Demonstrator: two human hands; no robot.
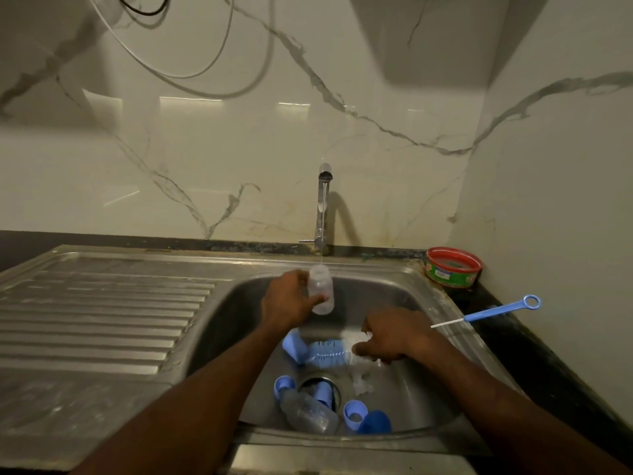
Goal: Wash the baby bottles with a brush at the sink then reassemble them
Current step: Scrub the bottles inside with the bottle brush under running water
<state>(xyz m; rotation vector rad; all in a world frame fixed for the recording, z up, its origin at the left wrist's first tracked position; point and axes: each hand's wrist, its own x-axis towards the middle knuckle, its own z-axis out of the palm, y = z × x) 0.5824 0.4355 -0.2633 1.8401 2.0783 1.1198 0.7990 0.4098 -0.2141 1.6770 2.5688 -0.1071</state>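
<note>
- Centre of the frame: the left hand [291, 298] grips a clear baby bottle [321, 289] upright, mouth up, under a thin stream from the tap [322, 204]. It is wet and held only by the fingertips and thumb, so it could slip and drop into the sink [404, 279].
- Just right of centre: the right hand [390, 337] is clenched around the white end of a blue bottle brush [325, 353] lying low in the basin. Whether that end is handle or foam, I cannot tell.
- Lower centre: a second bottle [308, 411] lies on its side by the drain [320, 380], with blue rings and a cap [375, 422] around it. One piece sits in the drain opening and could block the water.
- Right edge: a thin blue nipple brush [496, 311] lies on the dark desk [513, 332], its tip over the sink rim; a knock from the right arm could tip it in.
</note>
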